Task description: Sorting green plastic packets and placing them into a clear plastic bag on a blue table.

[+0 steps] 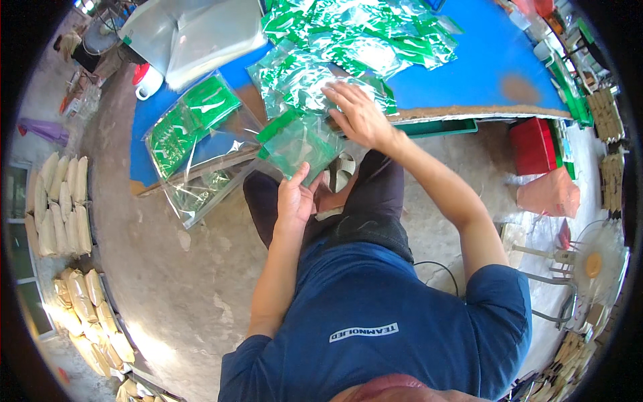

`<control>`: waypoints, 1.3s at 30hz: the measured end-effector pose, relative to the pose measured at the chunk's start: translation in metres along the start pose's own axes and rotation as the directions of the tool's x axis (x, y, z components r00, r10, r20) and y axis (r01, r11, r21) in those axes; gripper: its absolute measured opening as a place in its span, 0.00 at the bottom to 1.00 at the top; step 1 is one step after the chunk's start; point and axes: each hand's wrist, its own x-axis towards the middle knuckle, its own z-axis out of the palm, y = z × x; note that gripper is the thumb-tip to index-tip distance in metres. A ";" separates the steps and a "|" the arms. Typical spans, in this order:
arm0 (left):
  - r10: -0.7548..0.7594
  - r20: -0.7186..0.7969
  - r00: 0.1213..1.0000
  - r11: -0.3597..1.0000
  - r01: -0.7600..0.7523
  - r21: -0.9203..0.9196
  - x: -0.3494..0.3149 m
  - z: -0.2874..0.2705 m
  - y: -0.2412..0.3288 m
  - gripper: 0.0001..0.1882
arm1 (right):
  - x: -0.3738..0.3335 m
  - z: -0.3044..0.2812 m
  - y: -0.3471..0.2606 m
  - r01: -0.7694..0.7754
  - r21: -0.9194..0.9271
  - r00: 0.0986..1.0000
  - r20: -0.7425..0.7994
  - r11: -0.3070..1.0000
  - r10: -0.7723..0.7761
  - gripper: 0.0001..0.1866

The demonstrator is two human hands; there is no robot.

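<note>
My left hand (296,197) pinches the lower edge of a flat clear-and-green plastic packet (307,149), thumb on top, in front of the table edge. Fingers stretched out, my right hand (362,119) reaches over the near edge of a heap of shiny green-and-clear packets (355,43); whether it presses on them I cannot tell. Left of the held packet, a large clear plastic bag (231,137) with green packets (194,117) inside lies partly over the table edge.
The blue table (492,57) has a worn brown front edge. Clear plastic sheets or bags (214,37) and a white mug with a red lid (147,82) are at its left. A green tray (439,127), red bin (532,146) and fan (593,264) stand right.
</note>
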 end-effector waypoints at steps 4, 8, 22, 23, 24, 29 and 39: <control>-0.032 0.043 0.999 0.996 0.035 -0.080 -0.012 -0.006 0.000 0.19 | -0.002 0.007 -0.006 0.087 -0.160 0.969 0.241 0.983 -0.047 0.21; -0.071 -0.018 0.997 0.979 0.066 -0.195 0.001 -0.009 -0.005 0.20 | -0.019 0.011 -0.024 0.228 0.056 0.916 0.326 0.972 -0.233 0.21; 0.013 0.156 0.988 0.983 -0.041 0.180 0.011 -0.003 0.015 0.21 | -0.013 0.013 -0.037 -0.273 0.432 0.959 0.190 0.860 0.209 0.15; 0.024 0.158 0.987 0.983 -0.052 0.178 0.011 -0.003 0.016 0.21 | -0.005 0.014 -0.033 -0.262 0.433 0.962 0.187 0.862 0.199 0.15; 0.035 0.126 0.991 0.979 -0.060 0.193 0.010 -0.005 0.016 0.21 | 0.008 0.016 -0.023 -0.286 0.409 0.953 0.214 0.867 0.214 0.17; 0.145 0.166 0.975 0.979 -0.166 0.119 -0.006 -0.019 0.024 0.23 | 0.043 0.033 0.020 0.083 -0.151 0.982 0.178 0.985 -0.056 0.25; 0.171 0.123 0.978 0.985 -0.172 -0.001 -0.006 -0.018 0.020 0.23 | 0.035 0.028 -0.041 -0.192 0.212 0.972 0.176 0.958 0.156 0.18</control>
